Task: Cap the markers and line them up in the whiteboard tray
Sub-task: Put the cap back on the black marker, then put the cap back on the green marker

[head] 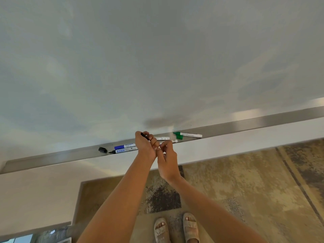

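Two feet in pale sandals (176, 228) stand on a mottled brown carpet (245, 186) at the bottom of the head view, and two bare forearms reach up from there to a long metal whiteboard tray (263, 122) under a blank whiteboard (157, 58). The left hand (145, 143) is curled closed around a black marker (145, 136), whose dark end pokes out above the fist. The right hand (167, 155) touches the left, its fingertips (164, 144) pinched together just beside the marker; whether they hold a cap cannot be told. In the tray, left of the hands, lie a loose black cap (102, 149), a capped blue marker (124, 146) and, touching it, an uncapped marker with a black tip (123, 150). Behind the hands lie two white-barrelled markers (166, 139), partly hidden. Further right, a green marker (190, 134) lies uncapped with its green cap (179, 137) beside it. The job looks early: at least two markers need caps, and none are lined up yet.
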